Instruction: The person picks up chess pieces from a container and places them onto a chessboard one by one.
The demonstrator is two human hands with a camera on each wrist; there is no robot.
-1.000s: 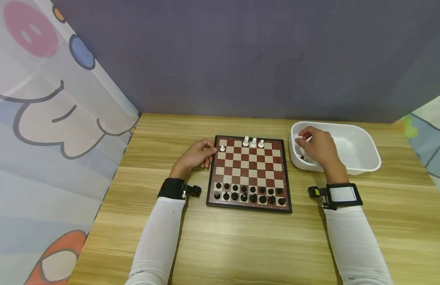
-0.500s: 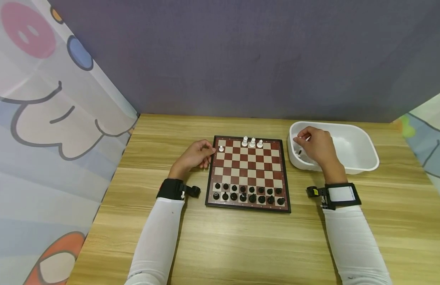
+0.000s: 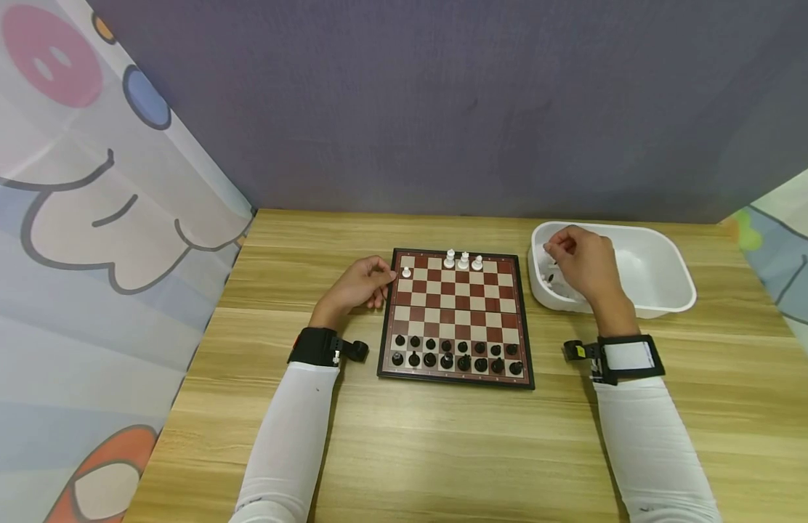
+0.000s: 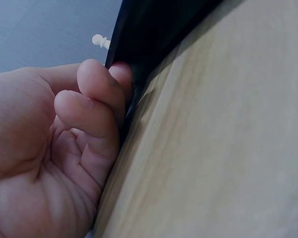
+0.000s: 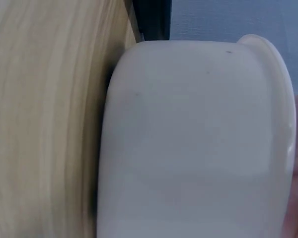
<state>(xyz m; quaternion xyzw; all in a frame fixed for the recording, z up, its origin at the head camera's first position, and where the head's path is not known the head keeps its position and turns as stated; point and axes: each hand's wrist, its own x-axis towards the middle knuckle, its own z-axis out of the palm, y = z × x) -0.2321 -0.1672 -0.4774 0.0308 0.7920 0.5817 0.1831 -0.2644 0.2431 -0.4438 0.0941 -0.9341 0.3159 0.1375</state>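
Observation:
A magnetic-style chessboard (image 3: 456, 305) lies on the table. My left hand (image 3: 360, 283) holds its left edge, thumb at the rim and fingers curled against the side, as the left wrist view shows closely. A white pawn (image 3: 407, 273) stands near that thumb. Three taller white pieces (image 3: 463, 262) stand on the far row. Two rows of black pieces (image 3: 447, 361) line the near side. My right hand (image 3: 583, 263) is over the left end of a white plastic tub (image 3: 659, 311), fingertips together on what seems a small white chess piece, mostly hidden.
Loose chess pieces (image 3: 551, 280) lie in the tub's left end. The tub's wall (image 5: 188, 139) fills the right wrist view. A grey partition (image 3: 443, 109) rises behind the table, and a printed cloth (image 3: 83, 218) hangs at the left.
My right hand has lifted slightly within the tub and turned a little at the fingertips. The left hand stays at the board's edge, and the pieces on the board have not moved.

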